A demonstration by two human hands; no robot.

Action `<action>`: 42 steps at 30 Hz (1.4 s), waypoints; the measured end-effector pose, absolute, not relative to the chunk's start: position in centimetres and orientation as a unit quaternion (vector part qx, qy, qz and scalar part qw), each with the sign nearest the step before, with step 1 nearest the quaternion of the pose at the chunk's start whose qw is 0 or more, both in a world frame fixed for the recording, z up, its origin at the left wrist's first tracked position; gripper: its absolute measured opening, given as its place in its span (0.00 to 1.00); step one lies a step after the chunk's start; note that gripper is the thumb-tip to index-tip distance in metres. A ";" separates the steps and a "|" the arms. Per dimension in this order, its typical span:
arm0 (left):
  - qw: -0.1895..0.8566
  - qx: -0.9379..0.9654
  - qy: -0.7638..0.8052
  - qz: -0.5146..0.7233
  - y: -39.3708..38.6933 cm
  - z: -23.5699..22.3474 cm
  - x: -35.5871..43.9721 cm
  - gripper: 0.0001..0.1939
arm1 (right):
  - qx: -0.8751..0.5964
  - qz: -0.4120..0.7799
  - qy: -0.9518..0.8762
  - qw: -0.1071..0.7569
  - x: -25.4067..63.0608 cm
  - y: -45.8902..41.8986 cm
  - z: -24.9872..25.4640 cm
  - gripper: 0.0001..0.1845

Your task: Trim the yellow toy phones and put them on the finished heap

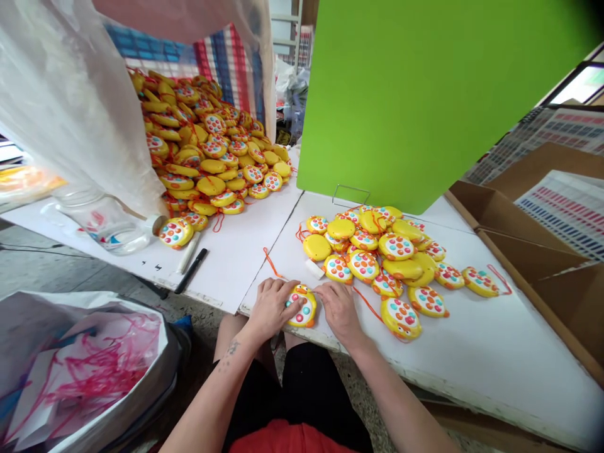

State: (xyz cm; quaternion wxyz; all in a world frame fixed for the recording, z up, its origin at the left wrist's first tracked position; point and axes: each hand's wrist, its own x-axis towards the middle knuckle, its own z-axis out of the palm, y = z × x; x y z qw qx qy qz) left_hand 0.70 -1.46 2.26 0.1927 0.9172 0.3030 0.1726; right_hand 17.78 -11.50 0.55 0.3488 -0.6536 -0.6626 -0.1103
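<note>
A yellow duck-shaped toy [301, 305] with coloured round buttons on a white face lies at the table's front edge. My left hand [272, 309] is closed on its left side, with the thumb across the buttons. An orange cord [272, 261] runs out behind that hand. Close by the toy's upper right edge, my right hand [336, 308] is pinched around something thin, too small to make out. To the right lies a heap of the same toys [363, 264], some button side up, others showing plain yellow backs. A white block [314, 269] sits beside the heap.
A large open sack [236, 69] spills many more such toys at the back left. Nearby are a clear plastic jar [101, 220], a black marker [191, 270] and a white pen [187, 253]. A green board [401, 94] stands behind; cardboard boxes [528, 264] flank the right.
</note>
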 end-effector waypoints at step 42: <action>0.198 0.920 0.292 0.173 -1.3 2.2 0.7 0.22 | -0.630 -0.111 -0.686 0.346 18.5 -11.7 0.5 0.15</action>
